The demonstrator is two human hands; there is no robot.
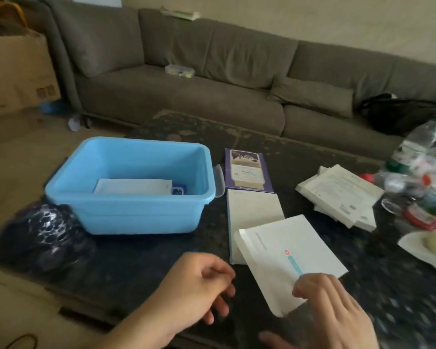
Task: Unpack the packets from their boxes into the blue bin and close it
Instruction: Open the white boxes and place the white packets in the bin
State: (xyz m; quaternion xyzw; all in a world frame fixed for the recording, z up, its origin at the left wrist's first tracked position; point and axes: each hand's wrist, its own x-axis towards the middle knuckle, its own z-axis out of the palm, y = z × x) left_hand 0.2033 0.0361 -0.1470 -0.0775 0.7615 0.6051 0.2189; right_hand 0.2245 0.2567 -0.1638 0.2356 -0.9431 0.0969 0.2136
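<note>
The blue bin [126, 210] stands uncovered on the dark table [141, 263], left of centre. A white packet [134, 186] and a small blue item lie inside it. Right of the bin lies an opened purple box [247, 172], with a white box [252, 212] in front of it. A white packet [287, 258] with a teal mark lies slanted across that white box. The fingertips of my right hand [335, 313] rest on this packet's near end, with the thumb spread apart from it. My left hand [199, 285] hovers over the table, loosely curled and holding nothing.
A stack of white boxes [342, 195] lies at the right, beside plastic bottles [418, 157] and a white plate [428, 248] at the table edge. A dark bubbly bundle [43, 240] sits left of the bin. A grey sofa [212, 79] runs behind the table.
</note>
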